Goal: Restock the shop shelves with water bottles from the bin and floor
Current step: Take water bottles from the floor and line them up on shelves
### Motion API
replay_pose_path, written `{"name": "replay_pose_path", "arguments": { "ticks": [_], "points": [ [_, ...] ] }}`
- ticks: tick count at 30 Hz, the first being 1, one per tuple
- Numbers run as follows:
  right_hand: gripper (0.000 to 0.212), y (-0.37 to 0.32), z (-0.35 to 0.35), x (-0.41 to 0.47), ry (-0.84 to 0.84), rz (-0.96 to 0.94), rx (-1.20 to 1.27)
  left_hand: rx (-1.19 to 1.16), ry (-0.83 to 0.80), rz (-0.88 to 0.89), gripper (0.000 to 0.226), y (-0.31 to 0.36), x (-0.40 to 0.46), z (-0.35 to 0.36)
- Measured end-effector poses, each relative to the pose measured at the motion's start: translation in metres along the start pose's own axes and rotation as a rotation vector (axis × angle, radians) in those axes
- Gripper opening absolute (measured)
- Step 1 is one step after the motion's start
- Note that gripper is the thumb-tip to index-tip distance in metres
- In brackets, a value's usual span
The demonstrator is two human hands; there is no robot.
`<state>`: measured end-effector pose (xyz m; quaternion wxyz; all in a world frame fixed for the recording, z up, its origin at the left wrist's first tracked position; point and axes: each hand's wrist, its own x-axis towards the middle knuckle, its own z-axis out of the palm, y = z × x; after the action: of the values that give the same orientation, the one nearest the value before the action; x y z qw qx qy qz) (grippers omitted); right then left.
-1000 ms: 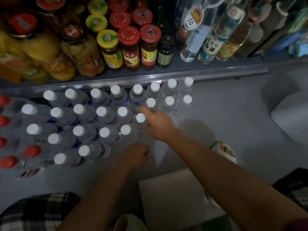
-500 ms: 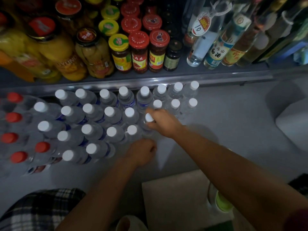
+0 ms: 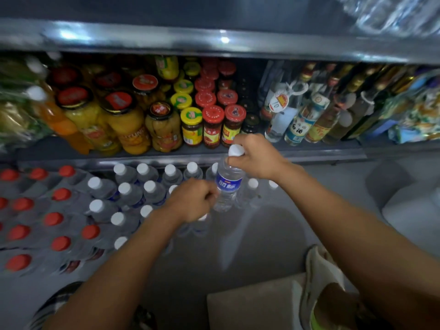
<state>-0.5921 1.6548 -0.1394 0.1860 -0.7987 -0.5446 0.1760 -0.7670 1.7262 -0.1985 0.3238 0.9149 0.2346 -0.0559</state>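
My right hand [image 3: 257, 158] grips a clear water bottle [image 3: 228, 184] by its neck, just under the white cap. The bottle hangs upright, lifted above a block of white-capped water bottles [image 3: 129, 189] that stand on the grey floor [image 3: 266, 236] in front of the lowest shelf. My left hand [image 3: 192, 201] is curled into a fist over the block's right side, close to the lifted bottle's lower left. I see nothing held in it; what lies under it is hidden.
Red-capped bottles [image 3: 53, 219] fill the floor at the left. The shelf edge [image 3: 142, 159] carries jars [image 3: 212, 125] and glass liquor bottles [image 3: 297, 120]. Another metal shelf lip [image 3: 214, 41] runs overhead. A pale box [image 3: 252, 306] and a shoe [image 3: 319, 270] lie near me.
My right hand has closed on a bottle from the floor block and lifted it up toward the shelf. My head has tilted up, showing the upper shelf. My left hand moved slightly forward.
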Motion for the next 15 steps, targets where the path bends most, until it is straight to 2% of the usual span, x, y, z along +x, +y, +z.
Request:
{"name": "replay_pose_path", "arguments": {
  "ticks": [8,15],
  "points": [
    [0.021,-0.057,-0.080,0.011,0.180,-0.084,-0.026,0.066,0.200,0.059,0.011,0.015,-0.008,-0.096],
    [0.021,-0.119,-0.150,0.026,0.291,-0.160,-0.061,0.235,0.344,0.126,0.015,0.035,-0.015,-0.196]
  ]
}}
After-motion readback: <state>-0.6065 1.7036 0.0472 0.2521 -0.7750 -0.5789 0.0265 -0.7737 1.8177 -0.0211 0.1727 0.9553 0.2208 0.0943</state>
